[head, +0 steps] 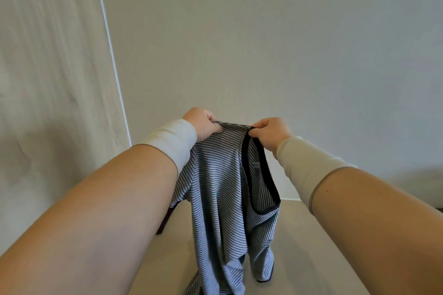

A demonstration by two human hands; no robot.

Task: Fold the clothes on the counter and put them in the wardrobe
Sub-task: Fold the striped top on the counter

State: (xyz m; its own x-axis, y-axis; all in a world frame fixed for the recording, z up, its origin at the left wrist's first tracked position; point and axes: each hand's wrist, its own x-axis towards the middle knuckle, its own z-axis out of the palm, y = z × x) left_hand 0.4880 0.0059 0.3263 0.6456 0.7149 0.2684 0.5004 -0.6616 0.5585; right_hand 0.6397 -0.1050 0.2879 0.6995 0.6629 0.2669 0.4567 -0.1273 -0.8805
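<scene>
we are at the start of the folding step: the garment is up off the counter and held out in front of us, not yet laid flat and not yet folded, so the wardrobe part of the task looks a long way off.

going left to right, a pale curtain [48, 79] hangs at the far left beside a plain wall [263, 31]. then comes our left hand [203, 124], its fingers curled in and pinching the top edge of the striped top [215, 187] at one shoulder. the cloth runs taut from there across to our right hand [271, 134], whose fingers are also curled and pinch the top edge just where the dark trim [261, 167] of the neck or armhole begins; we cannot tell which opening it is. both wrists carry light sleeves [172, 143].

the striped top hangs straight down below both sets of fingers, between our forearms, bunched and twisted lower down. its bottom end trails onto or just above the beige counter [311, 246]; we cannot tell if it touches.

in our judgement the next move calls for spreading the hands apart to open the shoulders wide, shaking out the twist, then lowering the cloth flat on the counter with the front face down. the risk is that the bunched lower part lands creased, so the fold would come out uneven.
</scene>
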